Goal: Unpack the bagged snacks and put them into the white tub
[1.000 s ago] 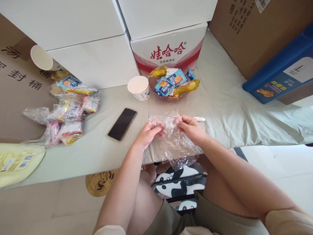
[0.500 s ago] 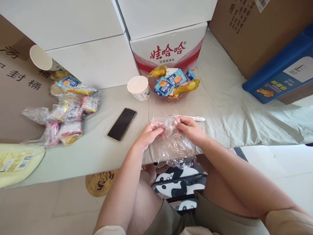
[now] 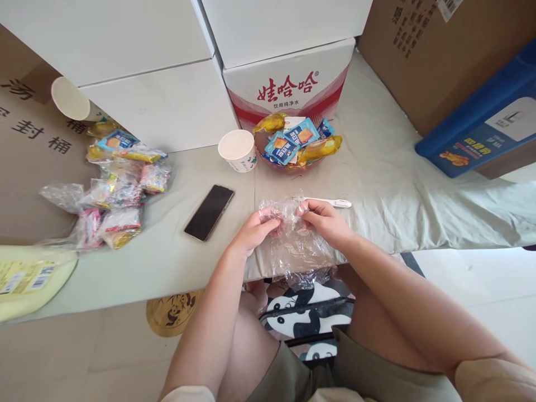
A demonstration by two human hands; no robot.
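A crinkled clear plastic bag (image 3: 299, 248) is stretched between my two hands at the front edge of the cloth-covered surface, its lower end hanging over the edge. My left hand (image 3: 257, 228) pinches the upper left of the bag, thumb pressed against the fingers. On the other side, my right hand (image 3: 324, 219) grips the upper right between thumb and fingertips. Just behind the right hand lies a white plastic knife-like tool (image 3: 337, 202), partly covered by the hand and bag. Farther back stands a bowl (image 3: 288, 167) heaped with blue snack sachets (image 3: 302, 133) and yellow-wrapped food (image 3: 320, 151).
A white paper cup (image 3: 237, 153) stands left of the bowl, and a black phone (image 3: 209, 213) lies in front of it. Bagged snacks (image 3: 113, 192) are piled at left. A white-and-red carton (image 3: 288, 84) backs the bowl; a blue container (image 3: 473, 128) leans at right.
The bag's lower end has shifted very slightly. Both hands keep the same grip and place.
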